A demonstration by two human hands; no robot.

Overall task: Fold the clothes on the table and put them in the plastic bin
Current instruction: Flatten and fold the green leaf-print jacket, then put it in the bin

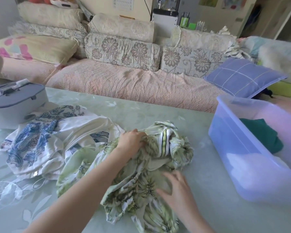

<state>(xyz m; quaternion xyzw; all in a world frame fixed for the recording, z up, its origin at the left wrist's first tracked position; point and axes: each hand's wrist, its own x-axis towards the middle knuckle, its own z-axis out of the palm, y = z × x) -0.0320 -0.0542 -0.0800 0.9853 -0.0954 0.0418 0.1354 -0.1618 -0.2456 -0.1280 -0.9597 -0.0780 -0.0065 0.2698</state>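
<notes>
Room: a living room, with a long sofa [118, 81] of floral cushions behind a pale green, leaf-patterned table [141, 111].

Item 1. We take the translucent bluish plastic bin [232, 145] as our marker. It stands on the table's right side with its mouth open, and a folded dark green cloth [262, 133] already lies inside.

Item 2. Green-and-white leaf-print garment [138, 185], crumpled on the table just to the left of the bin. It is not yet folded, and a striped trim shows near its top.

Item 3. Left hand [132, 140], at the garment's far end, on the side away from the bin. Its fingers are bunched into the cloth beside the trim; we judge it is seeking an edge to pull straight.

Item 4. Right hand [176, 187], nearer the bin. Its fingers are spread and laid flat on the fabric without clutching it, likely pinning the fabric while the other hand draws.

Item 5. Heap of white garments with blue print [32, 145], further left of the bin, touching the green piece and awaiting its turn.

Item 6. Grey lidded case [15, 105], furthest from the bin, behind the heap.
</notes>
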